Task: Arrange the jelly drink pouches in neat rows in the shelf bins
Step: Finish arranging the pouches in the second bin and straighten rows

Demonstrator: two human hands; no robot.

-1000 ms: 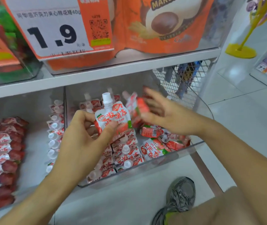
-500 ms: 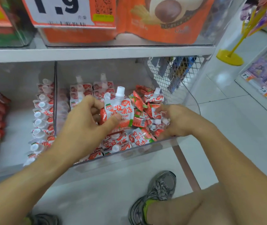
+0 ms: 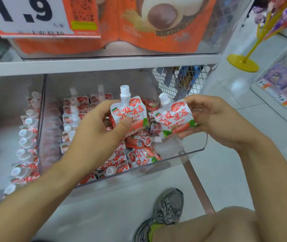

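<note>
Gripping one pouch (image 3: 128,114) upright in my left hand (image 3: 95,137) and pinching another (image 3: 173,119) in my right hand (image 3: 214,117), both above the bin (image 3: 191,152), I'm mid-sorting the jumble and must next stand them in the back rows.

Left hand (image 3: 95,135) and right hand (image 3: 214,117) each hold an upright pouch above the clear bin (image 3: 191,151).
</note>
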